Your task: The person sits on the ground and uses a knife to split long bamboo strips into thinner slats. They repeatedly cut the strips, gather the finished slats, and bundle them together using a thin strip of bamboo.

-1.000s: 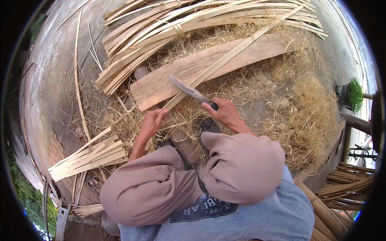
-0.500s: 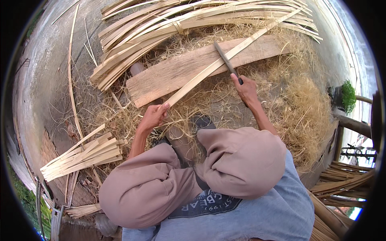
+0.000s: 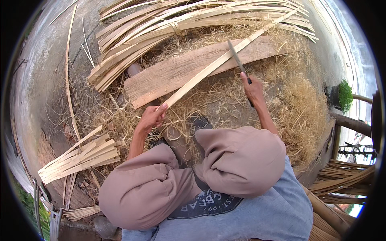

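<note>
My left hand (image 3: 152, 118) is closed around the near end of a long, pale bamboo strip (image 3: 201, 75). The strip slants up to the right across a flat wooden board (image 3: 161, 76), and its far end reaches over the stacked strips. My right hand (image 3: 253, 89) grips the dark handle of a knife (image 3: 236, 56). Its long blade points up and left, lying across the strip over the board. Whether the edge touches the strip, I cannot tell.
Bundled bamboo strips (image 3: 132, 44) lie beyond the board. Curly shavings (image 3: 299, 116) cover the ground, heaped at right. A smaller strip pile (image 3: 80, 156) is at left. More strips (image 3: 341, 180) and a green plant (image 3: 345, 95) stand at the right edge.
My right hand has moved the knife to the right and slightly up along the strip. My left hand keeps its hold on the strip's near end, almost unmoved.
</note>
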`<state>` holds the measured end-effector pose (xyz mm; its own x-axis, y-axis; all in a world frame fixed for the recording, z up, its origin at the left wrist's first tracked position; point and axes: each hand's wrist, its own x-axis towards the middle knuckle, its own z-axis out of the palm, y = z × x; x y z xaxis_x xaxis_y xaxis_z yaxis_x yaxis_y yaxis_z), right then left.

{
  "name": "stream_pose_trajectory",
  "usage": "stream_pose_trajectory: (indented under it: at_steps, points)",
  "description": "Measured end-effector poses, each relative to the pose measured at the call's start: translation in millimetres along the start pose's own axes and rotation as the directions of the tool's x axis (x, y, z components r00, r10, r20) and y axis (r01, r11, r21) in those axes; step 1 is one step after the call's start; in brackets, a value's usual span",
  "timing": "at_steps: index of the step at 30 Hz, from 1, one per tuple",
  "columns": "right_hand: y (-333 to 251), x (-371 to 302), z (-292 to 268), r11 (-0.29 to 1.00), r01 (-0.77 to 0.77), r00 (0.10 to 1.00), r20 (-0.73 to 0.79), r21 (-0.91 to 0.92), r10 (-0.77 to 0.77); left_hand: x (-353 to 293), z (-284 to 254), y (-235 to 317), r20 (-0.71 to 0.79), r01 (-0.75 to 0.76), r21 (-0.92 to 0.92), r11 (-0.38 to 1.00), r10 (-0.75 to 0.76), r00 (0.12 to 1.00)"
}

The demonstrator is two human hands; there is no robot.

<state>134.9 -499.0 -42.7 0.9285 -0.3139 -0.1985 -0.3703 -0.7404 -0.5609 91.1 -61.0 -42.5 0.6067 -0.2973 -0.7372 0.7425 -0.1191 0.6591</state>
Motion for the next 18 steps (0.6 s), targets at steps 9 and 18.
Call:
stream_pose_trajectory:
  at_steps: [9, 18]
  points:
    - [11, 2, 15, 0.998, -0.069, 0.996, -0.059, -0.010, 0.068, 7, -11, -11, 0.104, 0.132, -0.137, 0.982, -0.118, 0.988]
    - [54, 23, -106, 0.982, -0.163, 0.975, -0.137, 0.097, 0.176, -56, -22, 77, -0.281, 0.160, 0.750, 0.642, 0.090, 0.955]
